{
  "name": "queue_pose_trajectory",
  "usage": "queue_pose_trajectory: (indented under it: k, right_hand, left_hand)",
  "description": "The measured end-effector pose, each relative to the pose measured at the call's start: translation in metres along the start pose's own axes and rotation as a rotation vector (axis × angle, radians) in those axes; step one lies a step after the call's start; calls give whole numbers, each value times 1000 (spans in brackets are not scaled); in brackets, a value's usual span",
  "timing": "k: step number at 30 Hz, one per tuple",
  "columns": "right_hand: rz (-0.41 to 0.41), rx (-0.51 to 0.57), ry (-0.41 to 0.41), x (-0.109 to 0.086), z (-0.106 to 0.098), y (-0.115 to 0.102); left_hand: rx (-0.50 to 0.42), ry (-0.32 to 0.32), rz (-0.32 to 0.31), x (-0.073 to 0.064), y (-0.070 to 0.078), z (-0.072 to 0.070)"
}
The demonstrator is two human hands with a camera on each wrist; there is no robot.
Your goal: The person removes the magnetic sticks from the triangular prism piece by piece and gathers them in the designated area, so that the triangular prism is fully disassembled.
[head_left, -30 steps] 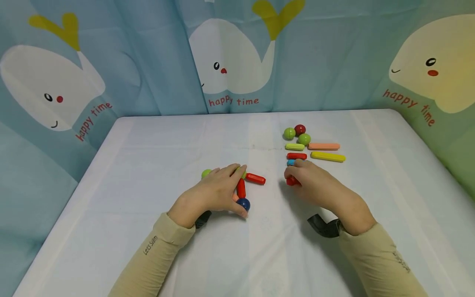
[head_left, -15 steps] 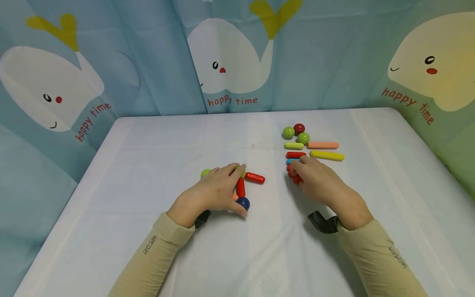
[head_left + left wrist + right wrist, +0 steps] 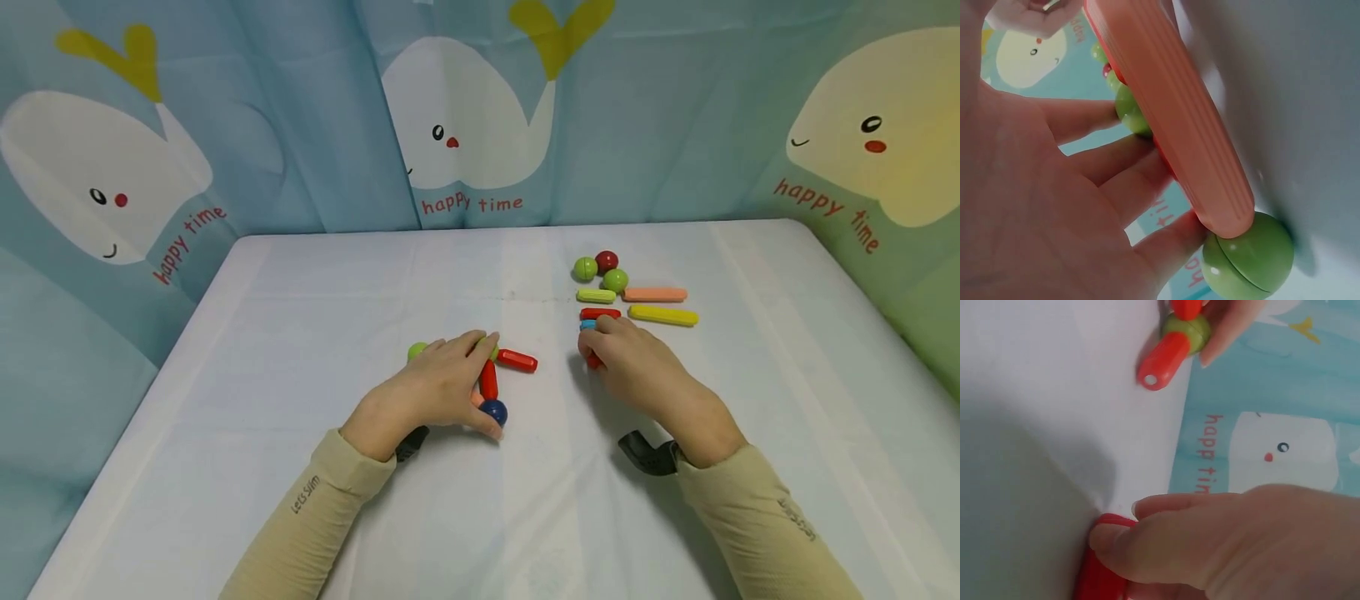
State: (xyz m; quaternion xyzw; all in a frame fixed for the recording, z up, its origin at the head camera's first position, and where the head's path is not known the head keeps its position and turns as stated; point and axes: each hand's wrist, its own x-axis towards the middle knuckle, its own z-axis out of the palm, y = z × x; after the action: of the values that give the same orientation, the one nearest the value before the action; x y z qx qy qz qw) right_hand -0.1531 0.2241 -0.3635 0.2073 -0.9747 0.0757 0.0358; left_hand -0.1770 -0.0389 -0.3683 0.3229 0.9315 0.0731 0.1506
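Note:
My left hand (image 3: 438, 383) rests over a joined shape of magnetic rods and balls at mid-table. Its fingers reach out nearly straight against the pieces, and the thumb lies at a blue ball (image 3: 493, 412). An orange rod (image 3: 1179, 119) crosses the left wrist view, meeting a green ball (image 3: 1250, 259); another green ball (image 3: 1132, 112) is at the fingertips. Two red rods (image 3: 517, 360) show beside the hand, one pointing right. My right hand (image 3: 637, 362) pinches a red magnetic rod (image 3: 1099, 575) between thumb and fingers, close over the table; the hand hides part of it.
Beyond the right hand lie loose pieces: a red rod (image 3: 600, 314), a blue rod (image 3: 588, 325), a light green rod (image 3: 596, 296), an orange rod (image 3: 655, 294) and a yellow rod (image 3: 663, 315). Two green balls (image 3: 585, 268) and a dark red ball (image 3: 607, 262) sit behind them.
My right hand shifted slightly right and away, then a little back left, with red pieces at its fingertips. The left hand and the joined shape have stayed in place.

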Motion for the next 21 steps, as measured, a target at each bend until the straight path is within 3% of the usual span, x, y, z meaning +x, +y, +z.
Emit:
queue_pose_trajectory:
  k: [6,14,21]
  right_hand:
    - [-51,103,52,4,5,-11]
    - [-128,252,53,15,29,-36]
    - [-86,284,76,16,39,-38]
  left_hand:
    - [6,-6,8,-1,5,2]
    - [14,27,72,1,11,6]
    - [28,38,103,1,16,8]
